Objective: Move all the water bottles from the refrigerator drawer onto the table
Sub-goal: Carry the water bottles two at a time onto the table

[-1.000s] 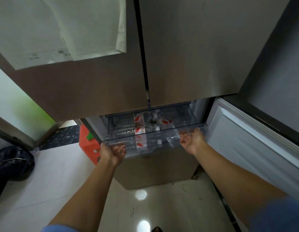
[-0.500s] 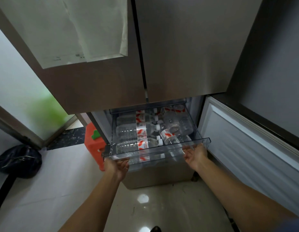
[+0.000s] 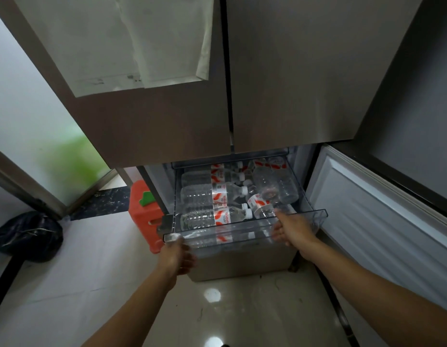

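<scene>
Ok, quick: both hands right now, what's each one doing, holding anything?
Left hand: open, empty, just below the clear plastic refrigerator drawer front.
Right hand: open, holding nothing, reaching over the drawer's front edge toward the clear plastic water bottles.

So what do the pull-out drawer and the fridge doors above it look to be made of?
The drawer looks like clear glossy plastic: bottle labels show through its front wall. The fridge doors look like brushed metal or a metal-look finish, with a dull grey-brown sheen; which of the two is unclear.
</scene>
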Demonstrator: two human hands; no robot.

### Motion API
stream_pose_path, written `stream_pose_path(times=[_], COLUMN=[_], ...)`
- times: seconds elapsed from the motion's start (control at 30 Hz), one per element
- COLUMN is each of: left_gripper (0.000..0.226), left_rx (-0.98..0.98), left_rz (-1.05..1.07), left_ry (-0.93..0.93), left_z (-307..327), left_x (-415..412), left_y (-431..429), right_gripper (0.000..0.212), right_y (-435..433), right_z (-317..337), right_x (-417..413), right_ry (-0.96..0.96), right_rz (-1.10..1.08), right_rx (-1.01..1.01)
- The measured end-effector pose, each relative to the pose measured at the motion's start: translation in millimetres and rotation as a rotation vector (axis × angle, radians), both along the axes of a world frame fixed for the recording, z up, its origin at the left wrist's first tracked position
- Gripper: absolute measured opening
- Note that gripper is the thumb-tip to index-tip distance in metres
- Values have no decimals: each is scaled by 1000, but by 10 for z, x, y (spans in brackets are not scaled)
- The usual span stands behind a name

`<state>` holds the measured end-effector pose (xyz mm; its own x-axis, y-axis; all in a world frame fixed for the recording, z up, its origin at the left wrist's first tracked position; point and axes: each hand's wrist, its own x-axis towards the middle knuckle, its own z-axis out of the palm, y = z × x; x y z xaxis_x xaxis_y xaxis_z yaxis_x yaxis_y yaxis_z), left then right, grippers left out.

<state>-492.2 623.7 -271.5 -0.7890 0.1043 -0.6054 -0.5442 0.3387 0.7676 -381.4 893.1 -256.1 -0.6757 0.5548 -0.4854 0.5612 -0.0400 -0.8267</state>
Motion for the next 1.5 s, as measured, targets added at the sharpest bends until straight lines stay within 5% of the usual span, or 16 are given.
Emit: stream_pose_path(times=[0.13, 0.23, 0.37, 0.43, 0.5, 0.67, 0.93, 1.13, 1.37, 1.5], left_gripper=[30, 24, 20, 18, 19, 21, 16, 23, 44, 36], left_rx=[-114, -125, -194, -257, -285, -347, -462, -540, -810, -919], left_rz=[-230, -287, -408, -468, -517, -633, -873, -1226, -1482, -1511], left_ry=[232, 396, 528, 580, 602, 645, 787, 926, 964, 1068], left_z=[67, 171, 189, 182, 187, 175, 345, 195, -231, -278], left_x=[-114, -302, -674, -858, -1022, -1408, -1635, -1422, -1447, -1417], left_y=[-57, -58, -110, -140, -151, -120, 518, 1467, 2071, 2143], right_gripper=[36, 36, 30, 51, 61, 40, 30, 27, 20, 24], right_y=[26, 153, 106, 66, 9, -84, 205, 644, 817, 810], right_z=[196, 65, -157, -345, -461, -388, 25, 418, 446, 333], right_x=[-596, -1018, -1296, -1397, -1463, -1501, -1077, -478, 72, 210], right_ry=[127, -65, -332, -390, -426, -359, -17, 8, 39, 53], right_rz=[136, 269, 414, 413, 381, 287, -50, -289, -486, -550], right_rx=[216, 370, 265, 136, 56, -74, 94, 304, 311, 324])
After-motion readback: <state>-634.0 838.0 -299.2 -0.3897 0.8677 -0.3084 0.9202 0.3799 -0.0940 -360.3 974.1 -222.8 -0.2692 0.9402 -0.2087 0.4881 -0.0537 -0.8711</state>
